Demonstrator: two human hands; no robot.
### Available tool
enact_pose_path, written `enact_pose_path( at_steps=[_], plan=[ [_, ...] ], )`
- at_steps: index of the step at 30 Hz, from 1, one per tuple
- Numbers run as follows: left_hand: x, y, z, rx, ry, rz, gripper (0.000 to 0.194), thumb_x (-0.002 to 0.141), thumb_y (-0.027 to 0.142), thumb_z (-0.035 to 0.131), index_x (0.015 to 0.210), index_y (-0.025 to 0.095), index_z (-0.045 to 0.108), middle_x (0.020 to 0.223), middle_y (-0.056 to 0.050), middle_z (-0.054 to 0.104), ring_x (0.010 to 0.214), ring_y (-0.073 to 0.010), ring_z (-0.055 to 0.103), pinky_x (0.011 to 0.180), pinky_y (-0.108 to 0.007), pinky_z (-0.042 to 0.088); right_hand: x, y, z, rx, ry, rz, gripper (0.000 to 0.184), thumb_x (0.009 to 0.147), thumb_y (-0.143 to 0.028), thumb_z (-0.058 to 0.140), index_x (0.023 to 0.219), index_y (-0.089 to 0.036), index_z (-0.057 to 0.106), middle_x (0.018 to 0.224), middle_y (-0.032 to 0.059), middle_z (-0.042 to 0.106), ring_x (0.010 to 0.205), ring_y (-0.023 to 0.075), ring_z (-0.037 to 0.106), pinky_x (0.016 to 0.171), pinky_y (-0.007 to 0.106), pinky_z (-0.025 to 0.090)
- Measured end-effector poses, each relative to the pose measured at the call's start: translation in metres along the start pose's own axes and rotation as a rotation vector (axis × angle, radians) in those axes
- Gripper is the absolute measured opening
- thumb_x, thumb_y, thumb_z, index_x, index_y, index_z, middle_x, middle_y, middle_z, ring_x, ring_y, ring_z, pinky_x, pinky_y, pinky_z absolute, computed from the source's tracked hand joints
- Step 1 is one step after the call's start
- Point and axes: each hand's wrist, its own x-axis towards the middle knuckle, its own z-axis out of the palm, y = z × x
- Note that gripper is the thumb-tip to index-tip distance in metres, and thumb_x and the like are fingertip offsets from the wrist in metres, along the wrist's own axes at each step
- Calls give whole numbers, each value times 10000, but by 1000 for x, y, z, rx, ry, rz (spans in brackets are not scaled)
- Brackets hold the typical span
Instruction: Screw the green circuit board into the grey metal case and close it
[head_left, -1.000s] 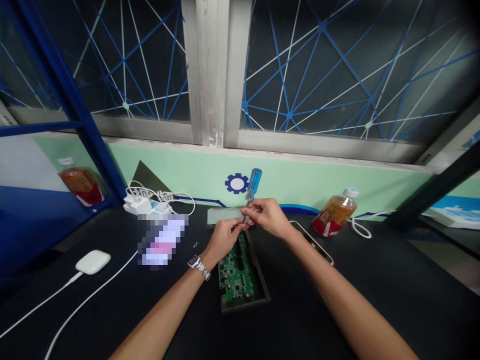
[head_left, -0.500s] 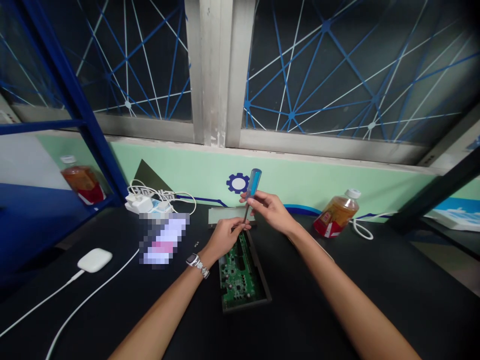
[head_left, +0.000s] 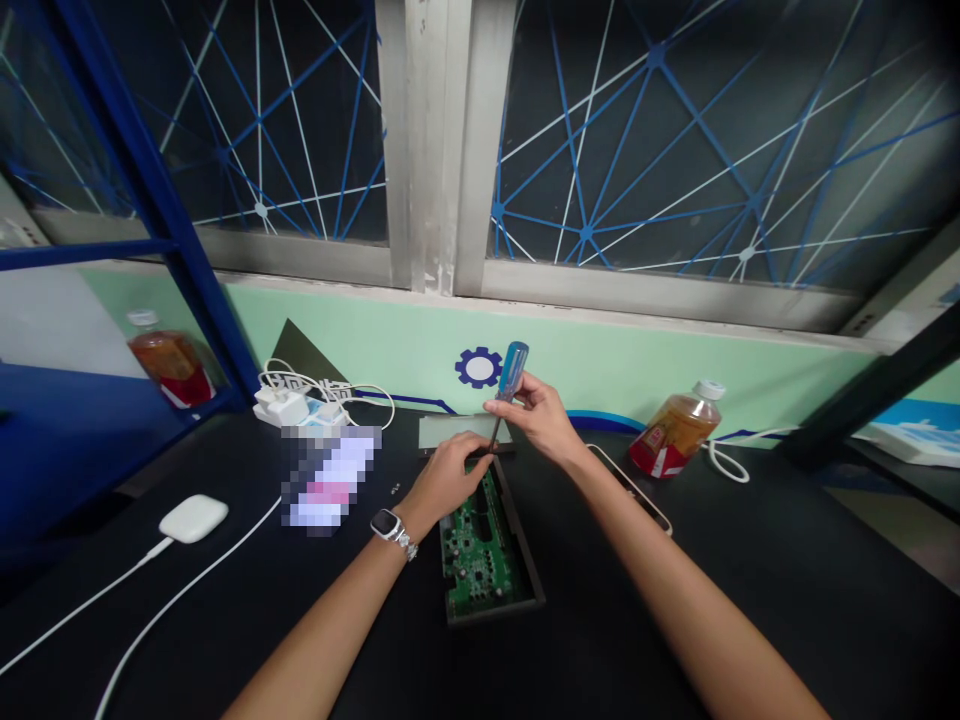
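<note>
The dark counter [head_left: 600,640] carries everything shown. At its middle, running near to far, lies a shallow dark housing [head_left: 526,545], open on top, containing a green circuit board [head_left: 480,578]; a slip here could plausibly score it. Far right, a bottle [head_left: 675,437] holds amber liquid under a white cap; a knock might topple it, though the cap should limit spilling. The left hand [head_left: 450,475] reaches over the housing's far end, thumb and fingertips narrowly spaced near the lower end of a blue screwdriver [head_left: 513,372]; whether they grip anything cannot be told. The right hand [head_left: 546,415] pinches the screwdriver, which leans slightly; an off-axis push would probably cause a slip and jab the left fingers. Left, a white case [head_left: 194,518] appears closed, contents unseen. Smallest, loose metal bits [head_left: 395,489], probably screws, lie left of the housing, outside any container, where a brush of the left hand could scatter them
</note>
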Motion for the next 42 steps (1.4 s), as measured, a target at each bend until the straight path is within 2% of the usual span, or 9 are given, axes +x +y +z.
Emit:
enact_pose_path(
  at_steps=[6,13,16,19,21,23,32,38,42],
  plan=[
    [-5,-2,-10,317,-91,-37,194,917,305,555,1006,213,702,987,-69,690,919,-230,659,794,-315,492,-4,-5,3,-155,175,-80,436,734,-422,762,663,-214,386,625,-62,401,562,97,357,536,239,328],
    [-3,0,-1,165,0,-17,189,908,318,592,1005,201,704,1009,-66,712,958,-226,648,859,-310,475,-11,-13,7,-420,242,-78,415,764,-473,718,654,-205,421,596,-60,385,569,109,382,560,247,328],
    [-2,0,3,86,23,-52,202,927,308,562,965,189,721,978,-73,736,902,-225,664,833,-306,477,-11,-18,4,-441,147,-52,335,787,-497,687,765,-192,552,653,-26,502,617,135,474,559,248,370],
    [-2,0,2,55,2,-45,236,945,301,524,973,191,731,977,-76,742,900,-229,665,812,-298,470,-8,-23,-5,-268,-87,21,334,852,-485,610,1000,-187,634,846,44,639,776,185,570,542,241,425],
    [-2,0,0,46,-15,-32,243,952,293,510,968,194,731,943,-68,743,877,-224,661,797,-292,464,-6,-24,-13,-134,-231,84,350,889,-467,562,1083,-188,646,967,78,667,875,208,590,533,239,457],
    [-1,0,-2,31,-32,-22,241,953,287,507,954,195,729,920,-61,740,866,-219,657,792,-287,460,-4,-23,-19,-87,-282,115,343,896,-458,559,1080,-187,660,986,85,674,898,212,597,524,236,473],
    [-1,-2,-2,-46,-79,-15,251,961,283,489,977,196,723,958,-49,748,879,-204,667,807,-282,466,0,-5,-19,-104,-137,56,286,803,-450,694,895,-185,637,764,-3,581,582,110,488,466,231,450],
    [-1,-5,0,-72,-73,-9,253,961,272,488,999,198,727,996,-49,753,926,-207,676,843,-292,478,0,0,-17,-59,-13,-17,352,706,-451,778,761,-200,537,722,-21,528,579,114,462,444,225,383],
    [-2,-8,1,-70,-66,3,250,958,270,496,1042,210,723,1026,-45,751,955,-209,676,866,-300,483,-1,-1,-14,-158,60,-65,403,700,-454,782,692,-204,467,684,-32,492,604,117,437,510,233,369]
  ],
)
